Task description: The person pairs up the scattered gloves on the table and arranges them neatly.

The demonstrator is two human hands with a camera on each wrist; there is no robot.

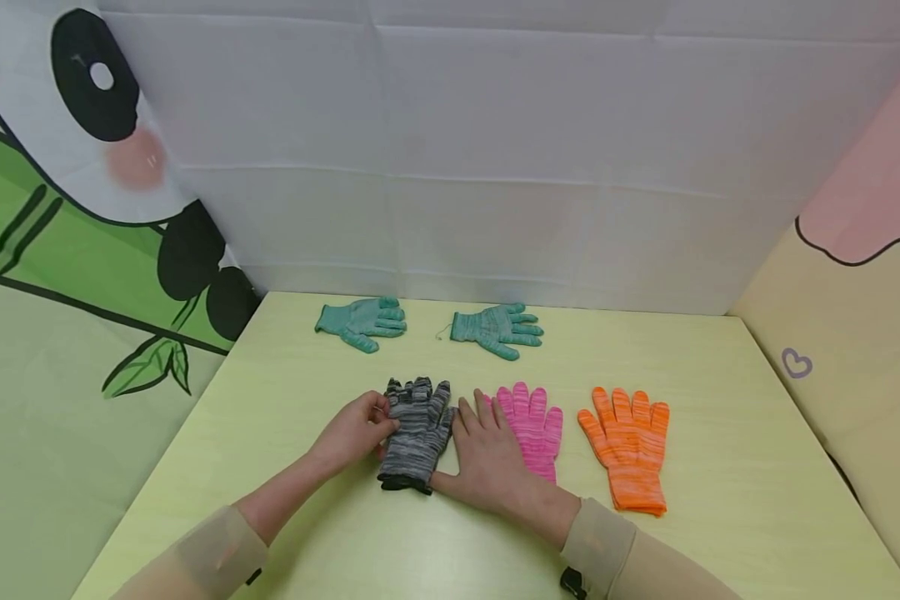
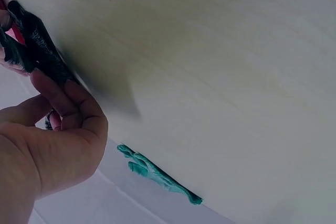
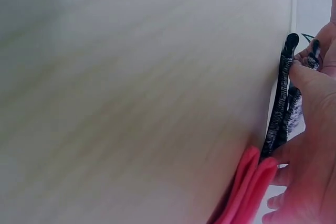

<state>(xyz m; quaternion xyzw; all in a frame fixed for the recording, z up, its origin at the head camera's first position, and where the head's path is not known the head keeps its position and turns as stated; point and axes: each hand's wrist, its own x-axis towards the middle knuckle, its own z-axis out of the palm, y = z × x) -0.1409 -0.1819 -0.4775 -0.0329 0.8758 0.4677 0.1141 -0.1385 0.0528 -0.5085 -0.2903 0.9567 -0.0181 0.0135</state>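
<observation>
A pair of grey-and-black striped knit gloves (image 1: 417,435), one layered on the other, lies in the middle of the table with its fingers pointing away. My left hand (image 1: 354,433) pinches its left edge between thumb and curled fingers. On the other side, my right hand (image 1: 490,461) lies with fingers straight, its thumb at the cuff and its fingertips beside the gloves' right edge. That hand partly covers the pink gloves (image 1: 532,429). In the right wrist view, the black cuff edges (image 3: 281,98) show two layers, and the pink cuffs (image 3: 247,182) lie next to the hand.
Orange gloves (image 1: 632,454) lie to the right. Two teal gloves (image 1: 371,321) are spread apart along the back of the table (image 1: 727,417), fingers pointing right. A white sheet (image 1: 495,167) hangs behind, and printed cartoon cloths (image 1: 60,467) flank both sides.
</observation>
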